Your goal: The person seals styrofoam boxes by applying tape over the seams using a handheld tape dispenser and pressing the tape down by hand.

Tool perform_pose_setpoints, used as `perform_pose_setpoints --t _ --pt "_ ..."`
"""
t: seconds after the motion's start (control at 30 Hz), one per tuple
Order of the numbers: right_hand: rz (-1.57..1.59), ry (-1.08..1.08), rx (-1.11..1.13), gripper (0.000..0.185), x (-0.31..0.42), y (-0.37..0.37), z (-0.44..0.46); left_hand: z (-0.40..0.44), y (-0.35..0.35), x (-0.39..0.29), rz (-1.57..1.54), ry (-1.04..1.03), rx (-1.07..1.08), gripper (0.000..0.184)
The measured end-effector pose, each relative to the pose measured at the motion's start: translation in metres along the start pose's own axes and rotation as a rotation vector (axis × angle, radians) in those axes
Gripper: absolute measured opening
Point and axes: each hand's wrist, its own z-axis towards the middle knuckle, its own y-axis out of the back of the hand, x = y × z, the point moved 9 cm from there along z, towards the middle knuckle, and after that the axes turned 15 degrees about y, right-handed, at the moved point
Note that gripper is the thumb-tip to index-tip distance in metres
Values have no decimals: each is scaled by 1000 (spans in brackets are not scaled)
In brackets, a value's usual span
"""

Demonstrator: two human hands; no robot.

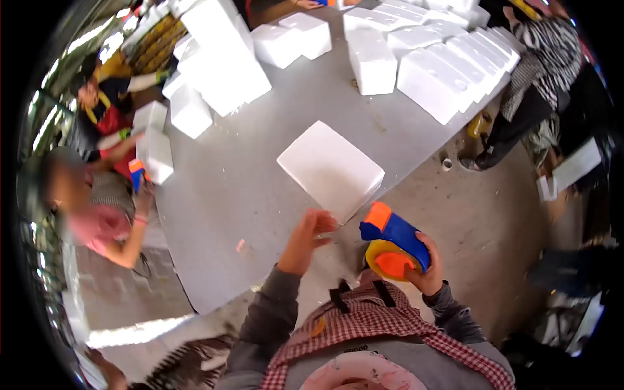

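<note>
Checked apron (377, 315), bottom centre — right hand (429, 272) clamped round tape dispenser (404, 238), left hand (305, 239) empty, fingers parted — mid-frame foam box (331, 162) apparently untaped.

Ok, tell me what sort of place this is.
Probably a packing workshop: many white boxes stand on a grey table, and the right hand holds a tape gun.

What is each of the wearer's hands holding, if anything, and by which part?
The right hand holds the blue tape dispenser by the end opposite its orange tip, thumb by the orange hub. The left hand holds nothing.
</note>
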Motion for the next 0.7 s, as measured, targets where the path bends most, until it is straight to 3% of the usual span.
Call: perform_pose_setpoints --t 0.07,0.1,0.17,0.43,0.5,0.57,0.63,0.7 --pt "-284 188 -85 61 14 15 19 6 -35 2 -107 64 109 38" --pt "-279 203 -62 61 16 15 29 7 -54 2 -164 140 230 34" --pt "-355 352 60 63 36 7 45 4 -65 -10 -192 116 255 31" --pt "-346 415 47 71 57 -11 90 19 -48 -47 -490 63 552 14" --pt "-443 293 87 70 66 -17 107 42 -4 -112 118 -371 178 10" --pt "-506 216 62 68 71 -17 114 58 35 -185 292 -624 -28 8" --pt "-660 68 59 68 68 -15 117 116 86 -236 455 -720 -158 10" --pt "-708 20 64 65 69 -20 126 232 139 -195 686 -420 -86 14"
